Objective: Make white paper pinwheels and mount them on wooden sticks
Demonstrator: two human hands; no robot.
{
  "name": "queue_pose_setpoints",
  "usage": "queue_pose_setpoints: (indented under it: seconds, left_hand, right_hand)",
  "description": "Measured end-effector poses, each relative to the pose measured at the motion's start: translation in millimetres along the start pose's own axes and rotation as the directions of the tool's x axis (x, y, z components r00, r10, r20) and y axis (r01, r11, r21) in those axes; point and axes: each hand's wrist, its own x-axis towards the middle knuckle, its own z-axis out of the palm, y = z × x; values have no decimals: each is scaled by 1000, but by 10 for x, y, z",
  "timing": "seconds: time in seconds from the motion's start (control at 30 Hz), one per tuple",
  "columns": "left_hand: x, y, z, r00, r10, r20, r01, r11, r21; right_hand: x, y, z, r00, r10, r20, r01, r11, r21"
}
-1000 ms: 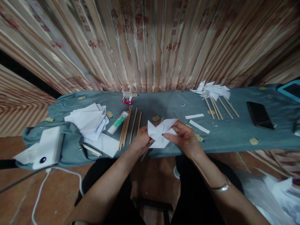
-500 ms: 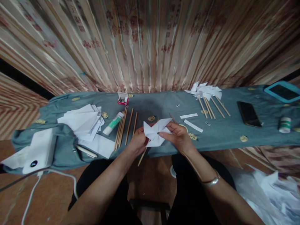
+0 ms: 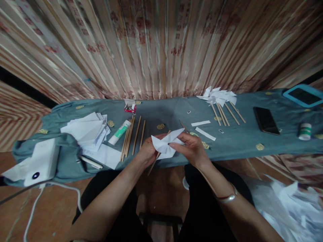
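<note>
Between my hands is a white paper pinwheel [image 3: 164, 145], its blades folded toward a small dark pin in the middle. A thin wooden stick [image 3: 152, 166] runs behind it, slanting down past the table edge. My left hand [image 3: 147, 152] is closed on the pinwheel's left side, with its fingers partly hidden behind the paper. My right hand [image 3: 193, 148] grips the right side, its thumb tip against the pin at the centre. Left of my hands lie several loose wooden sticks [image 3: 136, 136] and a glue stick [image 3: 119, 132] with a green label.
A red box of pins [image 3: 130, 107] stands at the back. Stacked paper sheets [image 3: 84, 129], a white pen [image 3: 91, 162] and a white device [image 3: 41, 161] are on the left. Finished pinwheels [image 3: 218, 95], paper strips [image 3: 205, 133], a phone [image 3: 266, 120] and a blue-framed tablet [image 3: 304, 96] lie right.
The pinwheel has tilted between my hands, so its face looks flatter and more of the stick shows at its top. The view has shifted slightly. Both hands keep their hold.
</note>
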Motion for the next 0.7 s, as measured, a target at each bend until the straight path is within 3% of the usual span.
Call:
queue_pose_setpoints:
  seconds: [0.13,0.27,0.47,0.6,0.7]
  left_hand:
    - [-75,42,39,1000,11,6,-11,1000,8]
    - [-157,97,92,1000,15,3,-15,1000,-18]
    - [-202,119,117,999,-19,-42,18,999,-44]
    - [-228,101,101,999,-28,-28,27,999,-36]
    - [-258,101,96,1000,-15,25,15,1000,-21]
  right_hand:
    - [-130,-142,-7,998,-53,-27,47,982,-181]
    - [-250,-290,-7,966,-260,4,240,883,-403]
    - [-325,-377,-1,794,-579,185,562,582,-587]
    - [-357,-346,-16,700,-665,262,629,399,-668]
    - [-387,-325,-25,669,-693,268,639,352,-684]
